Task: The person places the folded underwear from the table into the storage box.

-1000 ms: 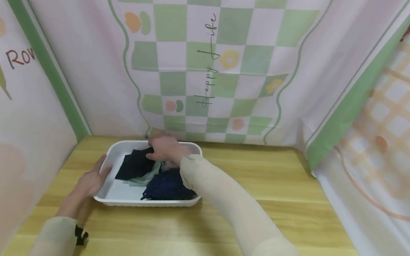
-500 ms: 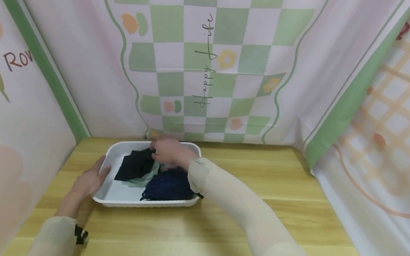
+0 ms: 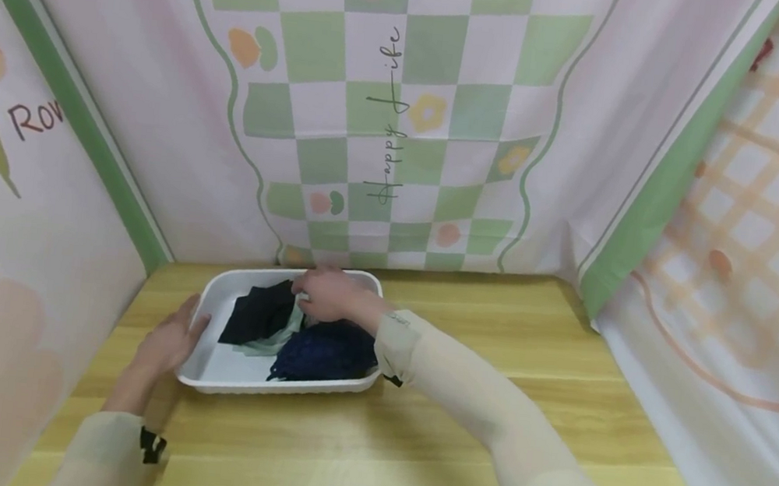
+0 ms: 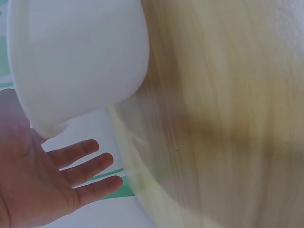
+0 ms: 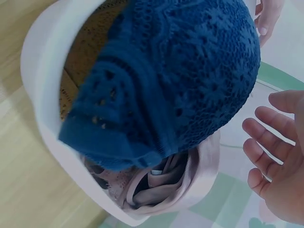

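Observation:
A white plastic tray [image 3: 208, 370] on the wooden table holds several garments. A navy lace bra [image 3: 326, 352] lies at its right front; in the right wrist view the bra [image 5: 190, 80] shows a moulded cup. A black folded cloth [image 3: 259, 313] and a pale green cloth [image 3: 274, 341] lie left of it. Some pink fabric [image 5: 204, 171] sits behind the bra. My right hand [image 3: 331, 294] hovers over the tray's back, fingers loosely bent with nothing visible in them. My left hand [image 3: 168, 343] touches the tray's left rim, its lower fingers extended [image 4: 80, 164].
The wooden table [image 3: 485, 416] extends right of and in front of the tray. A printed checkered curtain [image 3: 401, 119] hangs right behind it, with more patterned cloth on the left [image 3: 46, 226] and right [image 3: 744, 293] sides.
My right hand has drifted a little to the right and toward me over the tray. The left hand stays at the tray's rim, and the garments look the same.

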{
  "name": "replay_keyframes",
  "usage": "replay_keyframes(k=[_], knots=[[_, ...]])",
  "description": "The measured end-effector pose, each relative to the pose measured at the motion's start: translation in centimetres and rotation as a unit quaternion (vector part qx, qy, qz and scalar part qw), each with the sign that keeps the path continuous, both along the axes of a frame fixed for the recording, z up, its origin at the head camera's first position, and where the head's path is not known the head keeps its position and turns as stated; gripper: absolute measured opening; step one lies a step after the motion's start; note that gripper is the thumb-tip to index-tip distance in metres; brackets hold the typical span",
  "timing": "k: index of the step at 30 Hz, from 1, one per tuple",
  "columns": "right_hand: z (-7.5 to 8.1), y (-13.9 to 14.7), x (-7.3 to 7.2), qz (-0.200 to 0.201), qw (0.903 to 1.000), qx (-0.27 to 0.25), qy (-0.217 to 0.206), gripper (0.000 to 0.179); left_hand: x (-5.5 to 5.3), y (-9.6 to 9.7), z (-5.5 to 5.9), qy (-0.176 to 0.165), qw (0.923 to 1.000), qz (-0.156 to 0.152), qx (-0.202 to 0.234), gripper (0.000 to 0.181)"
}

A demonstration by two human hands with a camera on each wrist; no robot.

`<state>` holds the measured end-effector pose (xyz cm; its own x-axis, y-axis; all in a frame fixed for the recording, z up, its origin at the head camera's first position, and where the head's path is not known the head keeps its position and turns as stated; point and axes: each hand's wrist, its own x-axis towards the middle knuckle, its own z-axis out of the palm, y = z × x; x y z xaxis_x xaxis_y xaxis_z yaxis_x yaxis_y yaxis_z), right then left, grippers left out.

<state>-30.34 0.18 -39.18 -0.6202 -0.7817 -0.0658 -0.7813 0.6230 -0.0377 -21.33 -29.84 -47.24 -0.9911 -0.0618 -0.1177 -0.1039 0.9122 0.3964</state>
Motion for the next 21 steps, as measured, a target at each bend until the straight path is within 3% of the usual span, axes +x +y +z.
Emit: replay_keyframes(k=[3, 12, 21], knots=[[0.0, 0.5, 0.2, -0.001, 0.9999, -0.010, 0.004, 0.034, 0.1, -0.1, 0.4, 0.015, 0.9998, -0.005, -0.012, 0.075], [0.7, 2.1, 1.4, -0.006, 0.9995, -0.031, 0.005, 0.034, 0.4, 0.0, 1.1, 0.016, 0.9997, -0.008, -0.013, 0.073], [0.5, 3.9, 1.8, -0.011, 0.9976, -0.065, 0.019, 0.025, 1.5, 0.5, 2.9, 0.044, 0.9982, -0.028, -0.028, 0.066]])
